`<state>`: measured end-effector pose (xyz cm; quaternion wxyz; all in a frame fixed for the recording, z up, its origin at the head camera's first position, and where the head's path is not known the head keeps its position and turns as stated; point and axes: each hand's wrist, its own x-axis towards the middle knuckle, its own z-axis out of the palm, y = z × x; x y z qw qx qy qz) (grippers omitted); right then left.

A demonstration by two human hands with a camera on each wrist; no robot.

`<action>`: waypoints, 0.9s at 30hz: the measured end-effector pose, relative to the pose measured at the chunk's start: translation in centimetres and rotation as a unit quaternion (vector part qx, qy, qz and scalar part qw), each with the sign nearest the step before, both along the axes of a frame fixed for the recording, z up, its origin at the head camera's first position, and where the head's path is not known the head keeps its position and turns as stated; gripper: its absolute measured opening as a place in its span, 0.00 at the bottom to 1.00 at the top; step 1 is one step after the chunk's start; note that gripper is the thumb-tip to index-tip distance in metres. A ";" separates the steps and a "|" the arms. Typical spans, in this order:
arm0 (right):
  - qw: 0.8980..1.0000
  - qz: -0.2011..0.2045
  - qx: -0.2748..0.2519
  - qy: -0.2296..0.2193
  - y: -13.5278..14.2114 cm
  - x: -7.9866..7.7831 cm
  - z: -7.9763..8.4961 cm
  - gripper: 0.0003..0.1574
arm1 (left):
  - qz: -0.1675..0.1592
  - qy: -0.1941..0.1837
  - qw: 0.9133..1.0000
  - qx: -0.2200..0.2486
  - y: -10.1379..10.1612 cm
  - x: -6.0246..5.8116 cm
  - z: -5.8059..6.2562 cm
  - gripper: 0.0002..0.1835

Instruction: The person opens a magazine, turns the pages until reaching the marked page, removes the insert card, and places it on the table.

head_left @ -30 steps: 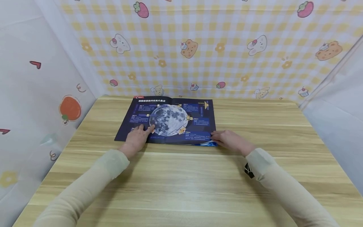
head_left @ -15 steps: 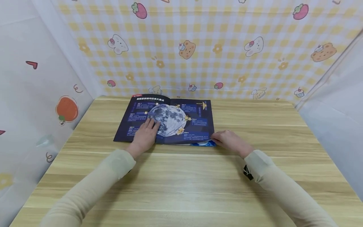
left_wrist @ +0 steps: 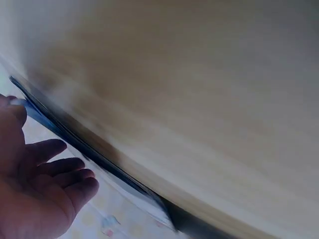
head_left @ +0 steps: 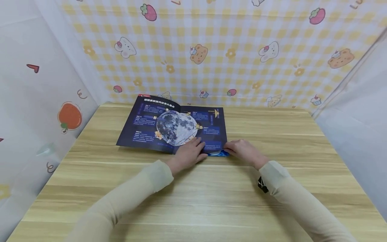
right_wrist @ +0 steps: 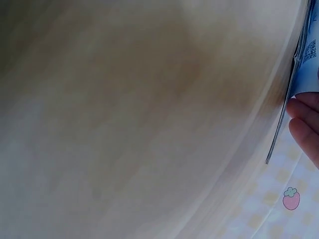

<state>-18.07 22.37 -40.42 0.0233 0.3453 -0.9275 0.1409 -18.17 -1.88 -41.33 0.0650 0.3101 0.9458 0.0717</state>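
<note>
An open magazine (head_left: 142, 129) lies near the back of the table, its dark blue spread printed with a large moon across the fold. Its left page is raised and bowed at the far side. My left hand (head_left: 188, 154) rests its fingers on the lower part of the right page, beside the fold; in the left wrist view the fingers of this left hand (left_wrist: 45, 184) are loosely extended by the magazine's edge. At the lower right corner, my right hand (head_left: 243, 151) pinches the page (head_left: 222, 148), and a brighter blue sheet shows beneath. The right wrist view shows curved paper (right_wrist: 306, 82) at the fingers.
Under the right sleeve sits a small black object (head_left: 262, 185), strapped at the wrist. Wood-grain tabletop (head_left: 211, 201) spreads in front of the magazine. A yellow checked cloth (head_left: 217, 67) hangs close behind it, with white sheets on both sides.
My left hand has slid right across the spread, from the left page to the lower right page. The left page has risen. My right hand stays at the corner.
</note>
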 end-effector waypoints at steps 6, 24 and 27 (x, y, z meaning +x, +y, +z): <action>1.000 -0.005 0.004 0.008 0.1 0.1 0.0 0.09 | -0.034 0.024 0.999 -0.010 2.9 0.0 0.1 0.27; 0.996 -0.036 -0.049 0.062 1.0 0.7 -0.3 0.07 | -0.041 0.055 0.997 -0.028 6.0 -0.1 0.0 0.23; 0.997 -0.041 -0.048 0.046 1.3 0.8 -0.3 0.08 | -0.040 0.053 0.998 -0.014 5.8 0.0 0.1 0.27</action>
